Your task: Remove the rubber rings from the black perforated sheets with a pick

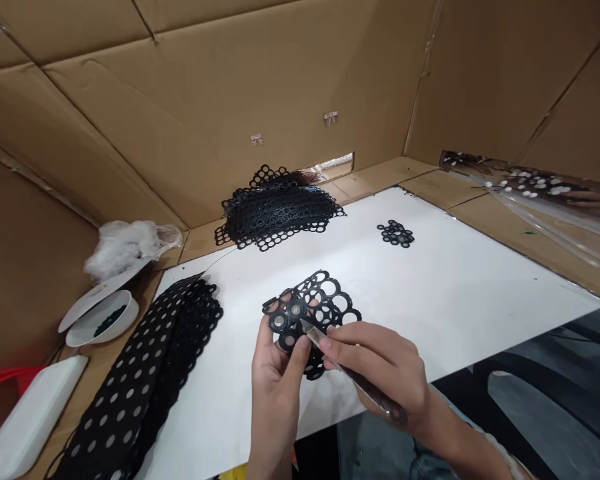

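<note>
My left hand point(279, 380) grips a black sheet of joined rings point(339, 303) above the white board, the thumb pressing its near part. Some rings at its left are filled with small round discs, while those at the right are open holes. My right hand point(393, 363) is closed around a craft knife point(350, 373), a slim metal tool with a worn handle. Its pointed tip touches, or nearly touches, the sheet among the filled rings beside my left thumb. The sheet's underside and several left fingers are hidden.
A pile of black ring sheets point(280, 210) lies at the back. Loose black rings point(396, 233) rest on the white board point(430, 293). Dotted black strips point(125, 380) lie at left, near a white bowl point(127, 313), a plastic bag point(130, 247) and a white box point(35, 420). Cardboard walls point(280, 73) enclose the board.
</note>
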Action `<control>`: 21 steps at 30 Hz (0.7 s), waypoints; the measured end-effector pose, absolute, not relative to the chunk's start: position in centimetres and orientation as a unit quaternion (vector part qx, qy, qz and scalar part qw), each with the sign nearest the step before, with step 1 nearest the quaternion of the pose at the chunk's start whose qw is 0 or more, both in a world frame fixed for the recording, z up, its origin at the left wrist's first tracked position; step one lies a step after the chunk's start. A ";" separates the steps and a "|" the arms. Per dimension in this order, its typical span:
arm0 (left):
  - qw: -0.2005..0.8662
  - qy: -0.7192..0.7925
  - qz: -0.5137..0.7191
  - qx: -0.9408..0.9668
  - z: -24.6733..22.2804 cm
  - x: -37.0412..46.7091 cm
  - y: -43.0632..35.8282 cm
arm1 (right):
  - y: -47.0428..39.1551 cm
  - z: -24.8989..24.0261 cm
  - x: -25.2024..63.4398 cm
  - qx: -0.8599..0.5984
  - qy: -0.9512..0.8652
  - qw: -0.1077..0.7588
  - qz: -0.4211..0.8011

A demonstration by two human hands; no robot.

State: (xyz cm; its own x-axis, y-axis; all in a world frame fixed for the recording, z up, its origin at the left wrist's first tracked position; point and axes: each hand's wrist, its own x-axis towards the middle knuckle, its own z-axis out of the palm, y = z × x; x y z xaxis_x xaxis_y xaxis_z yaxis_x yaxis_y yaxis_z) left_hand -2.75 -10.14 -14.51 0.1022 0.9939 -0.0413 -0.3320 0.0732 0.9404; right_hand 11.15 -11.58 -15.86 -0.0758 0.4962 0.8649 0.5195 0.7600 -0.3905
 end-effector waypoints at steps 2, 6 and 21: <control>0.599 0.407 0.547 0.420 -14.4 -2.6 -10.2 | -11.6 -15.8 11.1 -0.350 -0.732 0.584 -0.026; 0.558 0.452 0.527 0.454 -14.4 -2.4 -10.7 | -11.5 -15.3 11.0 -0.378 -0.716 0.584 -0.056; 0.616 0.387 0.482 0.488 -14.6 -2.9 -11.0 | -10.7 -14.9 10.7 -0.323 -0.703 0.628 -0.081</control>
